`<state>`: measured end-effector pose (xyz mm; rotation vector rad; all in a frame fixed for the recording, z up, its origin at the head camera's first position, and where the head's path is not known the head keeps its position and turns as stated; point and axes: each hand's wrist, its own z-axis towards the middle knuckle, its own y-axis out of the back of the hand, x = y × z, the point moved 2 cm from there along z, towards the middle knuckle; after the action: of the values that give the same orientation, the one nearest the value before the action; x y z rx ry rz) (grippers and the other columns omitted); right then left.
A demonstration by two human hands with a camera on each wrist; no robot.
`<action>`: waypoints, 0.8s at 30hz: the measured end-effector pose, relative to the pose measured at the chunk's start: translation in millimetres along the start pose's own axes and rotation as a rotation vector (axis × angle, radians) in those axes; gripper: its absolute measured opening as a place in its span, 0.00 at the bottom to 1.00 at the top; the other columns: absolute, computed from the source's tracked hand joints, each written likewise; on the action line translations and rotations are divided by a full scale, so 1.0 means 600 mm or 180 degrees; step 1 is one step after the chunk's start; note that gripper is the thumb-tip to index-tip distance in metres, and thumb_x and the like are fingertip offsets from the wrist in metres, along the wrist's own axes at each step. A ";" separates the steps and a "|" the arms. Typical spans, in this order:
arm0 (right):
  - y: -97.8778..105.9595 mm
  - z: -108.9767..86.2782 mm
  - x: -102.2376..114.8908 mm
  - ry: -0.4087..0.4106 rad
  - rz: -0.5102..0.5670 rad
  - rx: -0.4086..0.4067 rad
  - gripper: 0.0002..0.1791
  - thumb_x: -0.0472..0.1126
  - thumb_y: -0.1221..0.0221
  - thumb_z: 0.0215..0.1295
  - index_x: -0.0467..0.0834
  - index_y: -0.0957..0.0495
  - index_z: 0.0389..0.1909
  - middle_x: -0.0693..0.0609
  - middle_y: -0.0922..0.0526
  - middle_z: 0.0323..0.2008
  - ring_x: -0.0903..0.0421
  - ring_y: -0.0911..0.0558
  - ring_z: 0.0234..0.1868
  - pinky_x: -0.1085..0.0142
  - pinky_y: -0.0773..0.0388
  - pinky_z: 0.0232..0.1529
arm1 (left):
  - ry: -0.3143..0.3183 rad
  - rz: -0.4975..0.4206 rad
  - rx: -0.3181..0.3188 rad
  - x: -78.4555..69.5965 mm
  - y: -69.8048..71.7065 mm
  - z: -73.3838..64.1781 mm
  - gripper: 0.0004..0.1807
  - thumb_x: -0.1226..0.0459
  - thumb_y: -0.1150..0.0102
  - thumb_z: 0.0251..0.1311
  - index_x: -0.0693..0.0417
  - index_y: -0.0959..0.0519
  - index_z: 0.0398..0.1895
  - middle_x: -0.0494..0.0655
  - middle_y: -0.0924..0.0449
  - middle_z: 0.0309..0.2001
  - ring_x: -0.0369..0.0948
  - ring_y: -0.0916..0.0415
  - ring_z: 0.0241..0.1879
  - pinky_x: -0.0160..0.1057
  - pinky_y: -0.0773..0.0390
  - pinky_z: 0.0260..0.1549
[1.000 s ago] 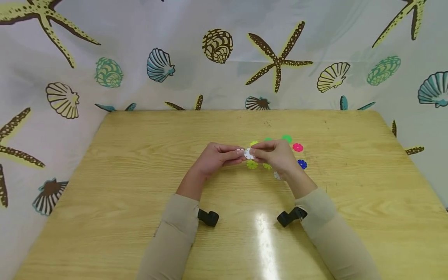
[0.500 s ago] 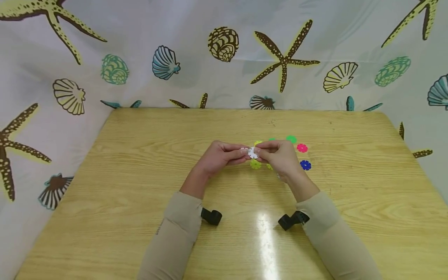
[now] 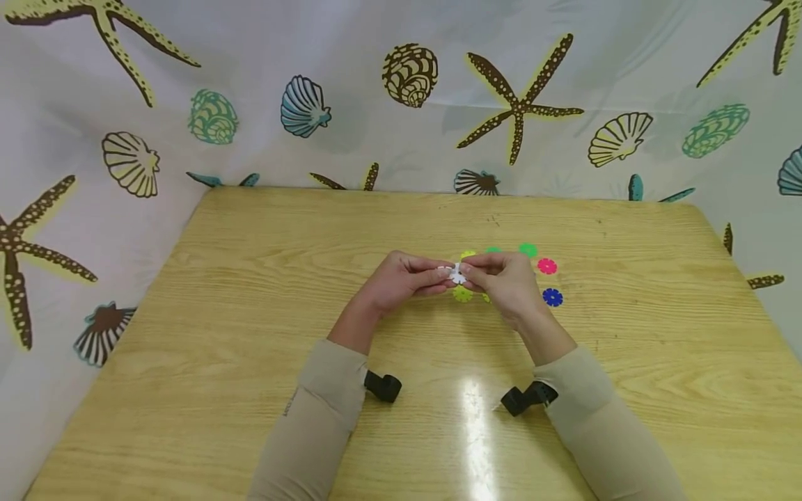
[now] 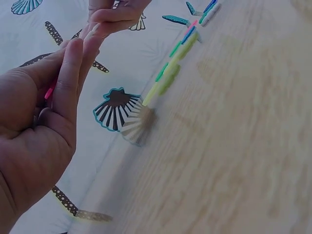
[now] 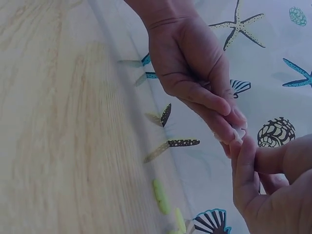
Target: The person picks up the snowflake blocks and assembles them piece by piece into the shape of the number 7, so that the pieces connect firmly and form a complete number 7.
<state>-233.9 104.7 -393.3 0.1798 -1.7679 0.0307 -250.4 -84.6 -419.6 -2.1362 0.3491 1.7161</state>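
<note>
- While both my hands meet above the bench (image 3: 250, 278), right of its middle and nearer its far edge, my left hand (image 3: 401, 282) pinches one white disc (image 3: 445, 268) and my right hand (image 3: 510, 282) pinches another white disc (image 3: 459, 277); whether their notches are joined I can't tell.
- If I press with the slots out of line, I'd expect a disc to twist or spring from my fingertips, since so little rim gives me hold.
- Should one drop, it could knock the loose pieces below, or slide toward the far edge.
- I count two hands and two white discs between them; a pink sliver (image 4: 49, 91) also shows among my left fingers, its shape unclear.
- On the bench, toward the far right corner: three yellow discs (image 3: 463, 295), two green discs (image 3: 528, 250), one pink disc (image 3: 547, 266), one blue disc (image 3: 553, 298).
- My right hand partly covers some, so more may lie hidden; edge-on in the left wrist view, they blur past sure counting.
</note>
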 end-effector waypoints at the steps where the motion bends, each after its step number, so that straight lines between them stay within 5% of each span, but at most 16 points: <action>1: 0.001 0.000 0.000 0.0004 0.0018 0.0010 0.16 0.32 0.39 0.68 0.27 0.21 0.53 0.42 0.19 0.43 0.62 0.14 0.34 0.71 0.14 0.43 | -0.0004 0.0007 -0.0009 -0.001 0.000 0.001 0.18 0.69 0.42 0.68 0.68 0.21 0.58 0.63 0.19 0.57 0.37 0.13 0.45 0.36 0.16 0.50; 12: 0.008 0.007 0.002 0.0102 0.0424 0.0118 0.19 0.33 0.38 0.66 0.27 0.21 0.55 0.50 0.13 0.37 0.61 0.11 0.35 0.68 0.14 0.45 | -0.0035 -0.0038 -0.0130 -0.001 0.006 0.008 0.18 0.67 0.42 0.68 0.64 0.20 0.59 0.60 0.17 0.56 0.38 0.14 0.46 0.34 0.15 0.49; 24: 0.011 0.010 -0.006 0.0112 0.0108 0.0270 0.18 0.40 0.35 0.66 0.33 0.18 0.52 0.50 0.16 0.42 0.63 0.13 0.34 0.70 0.14 0.44 | -0.0093 -0.0117 -0.0032 -0.002 -0.002 0.008 0.19 0.70 0.38 0.65 0.66 0.20 0.58 0.58 0.16 0.53 0.37 0.14 0.42 0.36 0.15 0.48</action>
<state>-240.0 110.5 -397.3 0.2093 -1.7357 0.1328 -254.4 -81.3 -419.3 -2.1091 0.2917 1.7304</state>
